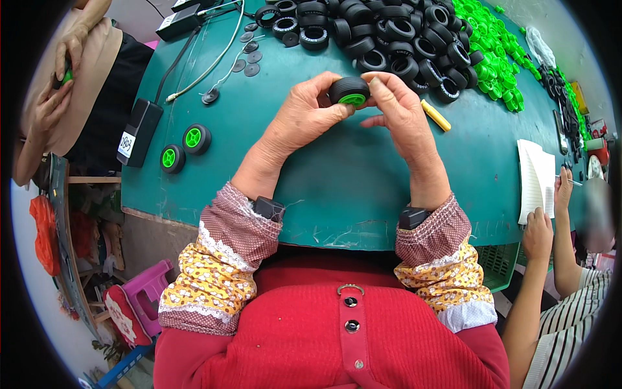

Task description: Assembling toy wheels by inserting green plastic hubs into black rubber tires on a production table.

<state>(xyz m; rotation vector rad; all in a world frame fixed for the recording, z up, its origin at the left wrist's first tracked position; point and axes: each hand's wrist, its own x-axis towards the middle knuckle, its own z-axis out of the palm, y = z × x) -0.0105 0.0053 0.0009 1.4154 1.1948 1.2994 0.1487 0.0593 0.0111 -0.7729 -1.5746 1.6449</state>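
Note:
Above the middle of the green table, my left hand [310, 115] is closed round a small toy wheel [350, 91], a black ribbed tyre with a bright green hub at its lower side. My right hand [398, 107] has its thumb and forefinger at the tyre's right edge, with the other fingers curled below. Where those fingertips meet the tyre is partly hidden. Two wheels with green hubs, a nearer one [172, 159] and a farther one [196, 139], lie to the left. A yellow stick-like tool [435, 115] rests just right of my right hand.
Black tyres [389, 32] form a heap at the back, beside a pile of green hubs [495, 52]. Cables and a black power box [140, 133] lie at left. People sit on both sides; the right one writes in a notebook [536, 178].

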